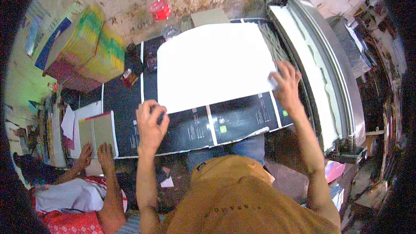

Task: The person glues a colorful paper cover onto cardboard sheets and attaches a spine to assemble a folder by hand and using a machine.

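Note:
A large white sheet (212,65) lies on a table covered with black printed wrapping (190,134). My left hand (151,125) is at the sheet's near left corner, fingers bent, with a gap between thumb and forefinger. Nothing shows in that gap. On the right edge of the sheet, my right hand (287,84) has its fingers curled downward. A pale, blurred piece shows at its fingertips; I cannot make out its kind. Grey strips (274,43) lie just beyond the sheet's right edge.
A long metal-edged machine (333,73) borders the table on the right. Stacked yellow-green booklets (93,50) stand at the back left. A red-capped bottle (159,8) is at the back. On the left, another person's hands (105,154) are at a grey board (102,132).

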A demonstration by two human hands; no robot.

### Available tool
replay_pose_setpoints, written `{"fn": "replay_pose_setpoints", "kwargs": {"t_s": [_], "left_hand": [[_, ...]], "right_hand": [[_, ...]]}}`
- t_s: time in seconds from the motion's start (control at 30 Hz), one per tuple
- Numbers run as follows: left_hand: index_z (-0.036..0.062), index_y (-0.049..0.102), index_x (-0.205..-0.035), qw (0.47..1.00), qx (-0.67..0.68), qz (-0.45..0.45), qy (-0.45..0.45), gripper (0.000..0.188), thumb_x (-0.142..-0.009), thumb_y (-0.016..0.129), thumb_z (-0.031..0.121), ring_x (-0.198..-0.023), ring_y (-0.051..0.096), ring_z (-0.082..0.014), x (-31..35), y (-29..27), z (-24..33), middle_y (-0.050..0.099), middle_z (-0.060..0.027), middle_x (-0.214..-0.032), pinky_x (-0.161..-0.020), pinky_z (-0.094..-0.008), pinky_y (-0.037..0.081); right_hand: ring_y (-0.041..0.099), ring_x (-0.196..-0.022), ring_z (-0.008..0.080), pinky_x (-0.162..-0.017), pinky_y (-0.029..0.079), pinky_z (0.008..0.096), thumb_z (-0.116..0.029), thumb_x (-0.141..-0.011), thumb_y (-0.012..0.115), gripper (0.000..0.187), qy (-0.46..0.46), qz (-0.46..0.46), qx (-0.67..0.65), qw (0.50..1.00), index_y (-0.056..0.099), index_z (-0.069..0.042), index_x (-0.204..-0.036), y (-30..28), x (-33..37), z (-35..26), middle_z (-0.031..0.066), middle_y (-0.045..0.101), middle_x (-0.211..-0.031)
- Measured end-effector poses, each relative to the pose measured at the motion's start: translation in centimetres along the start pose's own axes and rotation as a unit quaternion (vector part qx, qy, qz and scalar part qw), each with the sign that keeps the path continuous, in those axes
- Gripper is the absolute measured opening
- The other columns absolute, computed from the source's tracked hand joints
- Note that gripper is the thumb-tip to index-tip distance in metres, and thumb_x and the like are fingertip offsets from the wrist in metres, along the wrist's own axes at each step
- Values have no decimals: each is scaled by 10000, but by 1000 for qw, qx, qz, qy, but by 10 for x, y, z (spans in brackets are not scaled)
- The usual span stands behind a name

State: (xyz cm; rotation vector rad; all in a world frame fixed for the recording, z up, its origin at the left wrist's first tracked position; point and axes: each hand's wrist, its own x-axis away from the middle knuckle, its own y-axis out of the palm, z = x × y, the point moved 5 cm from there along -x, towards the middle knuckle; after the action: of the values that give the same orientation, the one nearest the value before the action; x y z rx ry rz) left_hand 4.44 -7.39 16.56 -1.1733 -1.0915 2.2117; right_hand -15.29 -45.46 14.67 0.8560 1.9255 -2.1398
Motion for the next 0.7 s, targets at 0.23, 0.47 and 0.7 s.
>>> {"fn": "replay_pose_setpoints", "kwargs": {"t_s": [0.23, 0.47, 0.7], "left_hand": [[132, 669, -949, 979, -12, -178, -99, 237, -741, 778, 97, -1040, 518, -324, 116, 84, -25, 533, -111, -1091, -868, -472, 386], [45, 572, -1189, 967, 81, -240, -33, 505, -777, 804, 222, -1115, 551, -380, -34, 80, -5, 568, -173, -1139, -971, -474, 440], [2, 611, -1289, 981, -129, -117, 86, 691, -848, 740, 518, -1213, 611, -417, -256, 257, -61, 610, -268, -1321, -1033, -481, 481]], "right_hand": [[349, -1438, 367, -1098, 293, 653, 48, -702, 663, 499, 75, -237, -69, 966, 654, -203, -1134, 70, 110, -27, 83, 406, -1556], [273, -1477, 399, -1108, 281, 674, -1, -746, 688, 614, 111, -360, -77, 923, 613, -231, -1310, 47, 113, -23, 127, 331, -1588], [311, -1450, 403, -1138, 251, 602, -60, -760, 704, 677, 151, -257, -132, 945, 551, -167, -1411, -3, 106, -21, 153, 328, -1604]]}}
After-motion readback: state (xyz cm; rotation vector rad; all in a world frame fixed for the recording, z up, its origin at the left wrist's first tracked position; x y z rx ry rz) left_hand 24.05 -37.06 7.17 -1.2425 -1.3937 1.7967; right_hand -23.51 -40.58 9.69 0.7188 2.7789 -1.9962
